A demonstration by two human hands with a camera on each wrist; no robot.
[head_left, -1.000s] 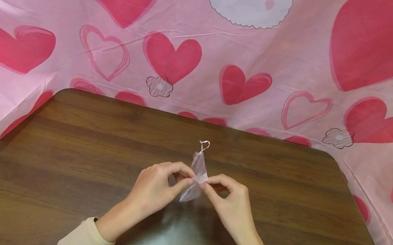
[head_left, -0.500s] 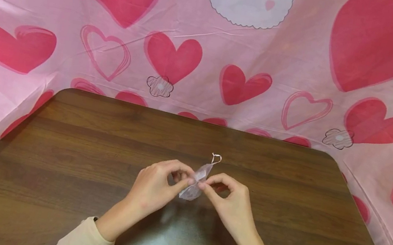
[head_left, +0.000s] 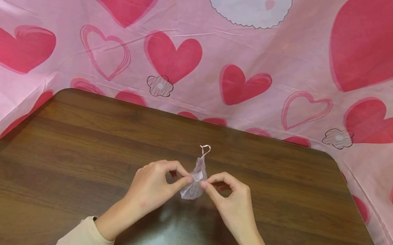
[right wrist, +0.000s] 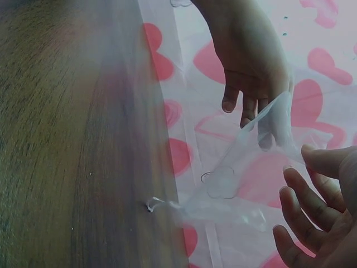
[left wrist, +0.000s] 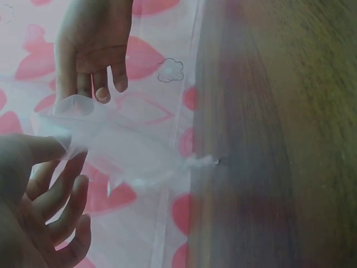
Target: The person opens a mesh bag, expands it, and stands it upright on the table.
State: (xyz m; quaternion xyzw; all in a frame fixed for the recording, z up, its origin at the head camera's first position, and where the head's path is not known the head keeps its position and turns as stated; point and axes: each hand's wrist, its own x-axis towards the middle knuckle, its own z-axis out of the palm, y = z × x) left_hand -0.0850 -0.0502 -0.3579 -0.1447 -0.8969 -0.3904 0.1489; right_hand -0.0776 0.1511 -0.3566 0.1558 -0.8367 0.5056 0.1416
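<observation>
A small sheer white bag (head_left: 193,193) hangs between the two hands over the middle of the table. Its narrow end points away from me and carries a thin white cord loop (head_left: 206,149). The left hand (head_left: 155,183) pinches one side of the wide end between thumb and index finger; the right hand (head_left: 234,201) pinches the other side. In the left wrist view the bag (left wrist: 128,149) stretches between both hands, its edge spread. The right wrist view has the see-through bag (right wrist: 223,190) tapering toward its cord (right wrist: 159,204). Nothing can be made out inside it.
A dark brown wooden table (head_left: 69,152) with rounded far corners lies beneath the hands. Pink cloth (head_left: 283,54) printed with red hearts surrounds it at the back and sides. Light beige sleeves (head_left: 85,241) reach the wrists at the front.
The bag's narrow end and cord loop swung right and toward me, then back left to about where they were. Both hands keep their pinch, nearly in place.
</observation>
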